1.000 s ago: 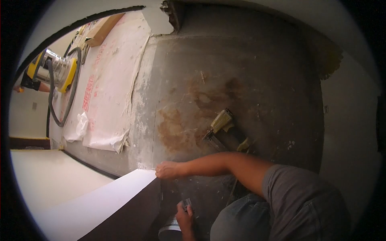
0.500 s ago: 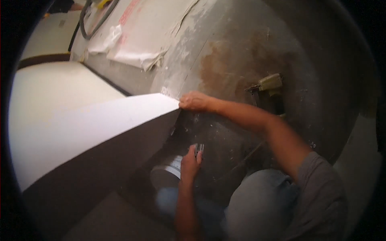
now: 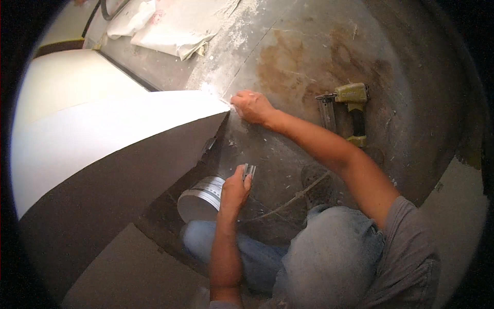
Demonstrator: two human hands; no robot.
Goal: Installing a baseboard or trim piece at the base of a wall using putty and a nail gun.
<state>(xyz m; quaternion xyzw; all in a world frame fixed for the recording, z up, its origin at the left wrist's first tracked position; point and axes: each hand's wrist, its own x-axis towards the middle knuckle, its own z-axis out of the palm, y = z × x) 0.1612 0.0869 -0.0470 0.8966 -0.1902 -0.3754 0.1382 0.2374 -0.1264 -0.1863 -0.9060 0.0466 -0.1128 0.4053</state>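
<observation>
My right hand (image 3: 251, 107) is at the near corner of a long white ledge or board (image 3: 103, 113), fingers curled against its edge; whatever they pinch is too small to make out. Below it, my left hand (image 3: 234, 189) grips a small grey metal piece (image 3: 248, 171) between thumb and fingers. A round white-and-silver container (image 3: 198, 203) lies just left of that hand. To the right of my right forearm, an olive-and-black nail gun (image 3: 357, 113) lies on the stained concrete floor.
A hose (image 3: 298, 195) runs across the floor by my knee. Pale protective sheeting (image 3: 172, 33) with crumpled edges covers floor at the top left, near a grey hose (image 3: 106, 10). A dark lower face of the ledge (image 3: 118, 175) borders my left side; a wall (image 3: 455, 190) stands at the right.
The view has turned and tilted down, so ledge and nail gun appear higher. Both my hands appear higher in view, the right still at the corner, the left still holding the metal piece.
</observation>
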